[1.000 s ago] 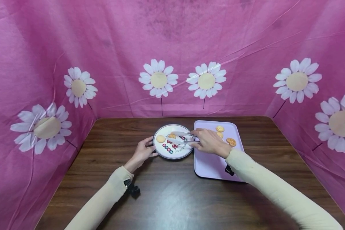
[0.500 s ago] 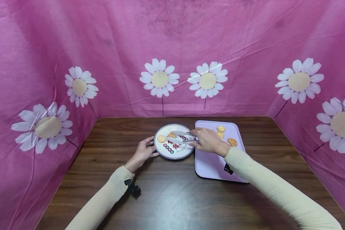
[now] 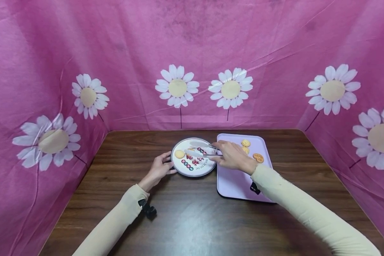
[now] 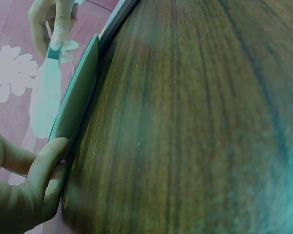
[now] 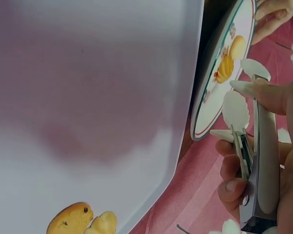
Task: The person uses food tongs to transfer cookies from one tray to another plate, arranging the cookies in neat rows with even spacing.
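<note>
A white plate [image 3: 178, 166] with dark rim and red printing stands mid-table. My left hand [image 3: 158, 168] holds its left edge, thumb and fingers at the rim. On the plate are a smooth round cookie [image 3: 179, 154] and a ridged golden cookie [image 5: 225, 68], the latter mostly behind the tongs in the head view. My right hand [image 3: 233, 155] grips metal tongs [image 5: 266, 161] with pale flat tips, thumb on one arm and fingers on the other. The tips are spread apart over the plate, with nothing between them in the right wrist view.
Right of the plate lies a lilac tray [image 3: 233, 186], partly under my right forearm. It bears a pretzel-shaped cookie [image 3: 258, 158] and pale yellow cookies [image 3: 245, 143] near its far side. Pink daisy-printed cloth [image 3: 201, 42] hangs behind the brown wooden table [image 3: 179, 220].
The tongs' tips have shifted slightly up and away from the ridged cookie, which they now hide more in the head view. My left hand and the plate stay put.
</note>
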Demonstrator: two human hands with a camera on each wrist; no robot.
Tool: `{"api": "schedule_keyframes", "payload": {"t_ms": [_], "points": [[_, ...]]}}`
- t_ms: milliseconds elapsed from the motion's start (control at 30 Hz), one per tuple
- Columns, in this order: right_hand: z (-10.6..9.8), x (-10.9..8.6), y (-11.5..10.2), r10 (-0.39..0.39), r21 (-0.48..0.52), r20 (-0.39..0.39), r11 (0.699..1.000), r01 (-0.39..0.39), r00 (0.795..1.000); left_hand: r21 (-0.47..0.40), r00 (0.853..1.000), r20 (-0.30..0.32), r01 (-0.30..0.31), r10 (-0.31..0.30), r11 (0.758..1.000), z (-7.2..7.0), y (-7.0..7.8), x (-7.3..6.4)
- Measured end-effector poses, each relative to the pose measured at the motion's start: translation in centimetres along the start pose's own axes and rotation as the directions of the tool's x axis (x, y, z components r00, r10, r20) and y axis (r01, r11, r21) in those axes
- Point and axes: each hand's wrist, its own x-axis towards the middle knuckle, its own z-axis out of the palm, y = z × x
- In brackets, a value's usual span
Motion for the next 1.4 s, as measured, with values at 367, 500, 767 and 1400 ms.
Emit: {"api": "schedule_keyframes", "payload": {"t_ms": [367,500,767,1400], "points": [[-1.4,-1.1,1.5,0.021,0.030,-0.116,0.999,-0.017,0.993,0.004,1.000,0.000,-0.001,0.001,1.000,-0.2,0.1,0.2],[-1.7,-1.8,2.1,0.047,0.017,-0.128,0.999,-0.045,0.991,0.002,1.000,0.001,-0.006,0.006,1.000,-0.2,0.1,0.1],[-2.0,-3.8,3.7,0.040,-0.001,-0.177,0.999,-0.041,0.983,0.009,1.000,-0.005,0.007,-0.007,1.000,-0.1,-0.2,0.1],[-3.5,-9.5,8.2,0.159,-0.076,-0.106,0.983,-0.168,0.982,0.002,1.000,-0.009,-0.003,0.003,1.000,0.1,-0.3,0.2]]}}
